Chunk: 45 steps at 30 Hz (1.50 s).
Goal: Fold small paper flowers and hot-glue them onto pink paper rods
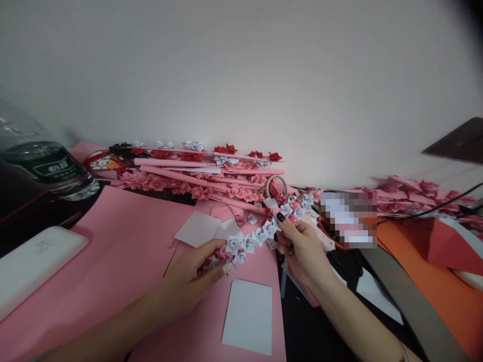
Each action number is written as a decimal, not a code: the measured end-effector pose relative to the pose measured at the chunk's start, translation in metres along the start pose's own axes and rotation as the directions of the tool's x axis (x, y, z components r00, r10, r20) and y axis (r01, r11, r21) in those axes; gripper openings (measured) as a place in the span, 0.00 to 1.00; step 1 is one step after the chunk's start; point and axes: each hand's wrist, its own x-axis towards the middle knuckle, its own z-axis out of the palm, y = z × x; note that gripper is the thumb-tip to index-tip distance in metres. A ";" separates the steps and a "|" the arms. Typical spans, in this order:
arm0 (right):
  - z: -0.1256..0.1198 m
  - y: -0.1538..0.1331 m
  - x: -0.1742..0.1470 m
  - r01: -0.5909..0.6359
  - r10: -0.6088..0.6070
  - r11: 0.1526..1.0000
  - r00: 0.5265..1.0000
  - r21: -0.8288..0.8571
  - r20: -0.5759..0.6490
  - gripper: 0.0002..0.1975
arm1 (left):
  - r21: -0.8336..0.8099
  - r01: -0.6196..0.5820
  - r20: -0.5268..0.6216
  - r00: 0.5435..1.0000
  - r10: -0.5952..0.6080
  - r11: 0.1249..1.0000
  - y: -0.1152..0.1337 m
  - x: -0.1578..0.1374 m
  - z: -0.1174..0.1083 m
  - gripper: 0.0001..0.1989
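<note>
Your left hand and right hand, set apart, pinch a strand of paper flowers; too tight a squeeze could crush folded blooms, and a sharp pull could tear some loose. The strand slants upward between them, above pink paper, appearing to run past your right hand.

The bare, pale-nailed left hand extends from the lower left, fingers and thumb curled; the bare, dark-nailed right hand pinches, thumb uppermost.
</note>
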 end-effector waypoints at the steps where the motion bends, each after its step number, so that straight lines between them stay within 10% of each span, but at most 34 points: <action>1: 0.000 0.000 0.000 0.002 -0.002 1.000 1.000 0.003 0.000 0.24 | -0.015 0.008 -0.009 1.000 -0.008 1.000 -0.001 0.000 0.000 0.11; 12: -0.002 -0.004 0.003 -0.003 0.003 0.998 1.000 0.065 -0.011 0.24 | -0.628 0.224 0.219 0.970 -0.108 0.745 -0.012 0.006 -0.005 0.24; 19: -0.002 0.000 0.000 -0.057 0.052 0.997 0.994 0.048 0.101 0.24 | -0.638 0.380 0.470 0.881 -0.052 0.670 -0.009 0.007 -0.008 0.22; 30: 0.006 0.008 -0.010 -0.072 0.078 0.997 0.978 -0.038 0.192 0.23 | -0.537 0.466 0.580 0.809 -0.093 0.703 -0.007 0.003 -0.008 0.24; 37: 0.008 0.014 -0.015 -0.050 0.081 0.993 0.952 -0.110 0.297 0.23 | -0.599 0.389 0.612 0.786 0.086 0.700 -0.018 0.004 -0.005 0.24; 45: -0.008 -0.011 -0.006 0.205 -0.162 0.939 0.972 -0.275 0.173 0.20 | -0.705 0.326 0.431 0.902 0.015 0.629 -0.006 -0.002 -0.016 0.23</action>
